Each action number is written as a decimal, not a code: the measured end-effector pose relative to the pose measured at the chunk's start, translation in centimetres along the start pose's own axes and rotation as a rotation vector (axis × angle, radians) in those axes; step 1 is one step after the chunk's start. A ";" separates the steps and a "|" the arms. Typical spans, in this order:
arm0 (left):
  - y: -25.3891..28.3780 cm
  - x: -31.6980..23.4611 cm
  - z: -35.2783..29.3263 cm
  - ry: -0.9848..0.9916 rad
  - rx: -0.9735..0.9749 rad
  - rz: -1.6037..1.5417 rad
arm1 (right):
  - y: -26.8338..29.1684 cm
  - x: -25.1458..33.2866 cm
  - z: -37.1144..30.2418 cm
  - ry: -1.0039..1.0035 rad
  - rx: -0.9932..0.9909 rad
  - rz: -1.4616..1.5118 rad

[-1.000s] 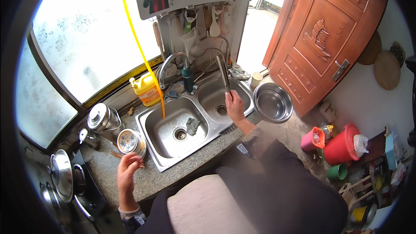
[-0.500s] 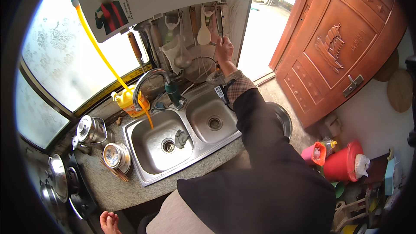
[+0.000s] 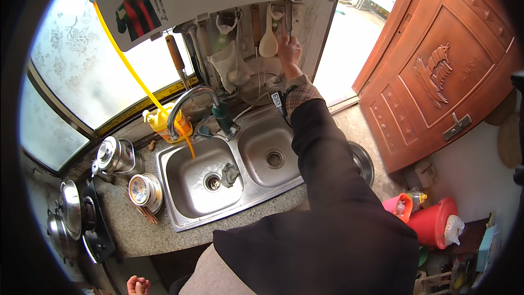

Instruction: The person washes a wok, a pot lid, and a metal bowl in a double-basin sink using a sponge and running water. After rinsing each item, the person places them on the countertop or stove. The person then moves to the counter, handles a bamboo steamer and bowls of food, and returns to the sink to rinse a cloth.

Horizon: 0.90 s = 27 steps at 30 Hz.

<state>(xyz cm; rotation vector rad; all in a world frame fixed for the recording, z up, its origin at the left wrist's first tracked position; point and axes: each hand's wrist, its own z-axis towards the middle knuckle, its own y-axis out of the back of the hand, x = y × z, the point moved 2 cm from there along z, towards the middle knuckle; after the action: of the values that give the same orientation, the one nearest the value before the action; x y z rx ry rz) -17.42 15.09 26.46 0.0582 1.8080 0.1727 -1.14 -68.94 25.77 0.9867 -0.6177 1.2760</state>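
Note:
My right hand (image 3: 290, 53) is stretched far forward to the utensils hanging behind the sink. Its fingers are closed around the lower part of a slim, dark hanging utensil (image 3: 289, 17), whose kind I cannot make out. A pale rice paddle (image 3: 268, 43) hangs just left of that hand, along with a ladle (image 3: 238, 78) and several other handled tools. My left hand (image 3: 138, 285) is low at the front edge of the view, fingers curled, with nothing visible in them. Below my right arm is a steel double-bowl sink (image 3: 240, 155), a grey rag (image 3: 230, 175) lying in its left bowl.
A curved faucet (image 3: 191, 94) and a yellow pump bottle (image 3: 165, 125) stand behind the sink. Stacked bowls (image 3: 140, 191), chopsticks (image 3: 148, 216) and a lidded steel pot (image 3: 113, 154) occupy the counter's left. At right are an open brown door (image 3: 431, 76) and a red bucket (image 3: 431, 223).
The view has shifted slightly, moving the door and utensils rightward in it. My right hand has moved up along the hanging utensil, nearer the rack. My left hand stays low and curled.

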 end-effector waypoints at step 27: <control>-6.4 -0.1 8.6 -0.043 0.405 0.090 | 17.3 -7.4 -4.2 0.099 0.499 -0.363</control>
<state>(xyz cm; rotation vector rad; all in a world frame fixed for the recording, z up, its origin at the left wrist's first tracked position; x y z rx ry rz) -8.73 9.53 23.58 0.4267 1.7742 -0.1329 -20.02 -69.06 22.06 1.3627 -0.0269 1.1618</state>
